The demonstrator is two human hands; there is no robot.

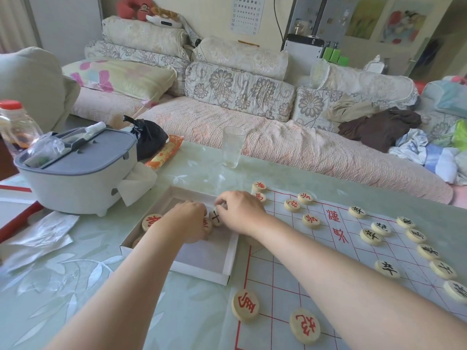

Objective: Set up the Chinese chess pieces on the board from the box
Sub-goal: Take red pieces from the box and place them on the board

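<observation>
- Head view: both hands reach into the shallow white box [202, 274], which lies on the table [113, 311] just beside the left edge of the board [278, 281].
- The right hand [240, 213] has curled fingers pinching the upper edge of a black-marked piece [216, 219] inside the box.
- The left hand [188, 221] curls down over a red-marked piece [207, 226] just beside it (whether it grips, I cannot tell).
- Another red piece [151, 221] lies in the box's left part.
- Red pieces [310, 221] and black pieces [386, 269] sit spread over the board's lines.
- A drinking glass [232, 147] stands beyond the box.
</observation>
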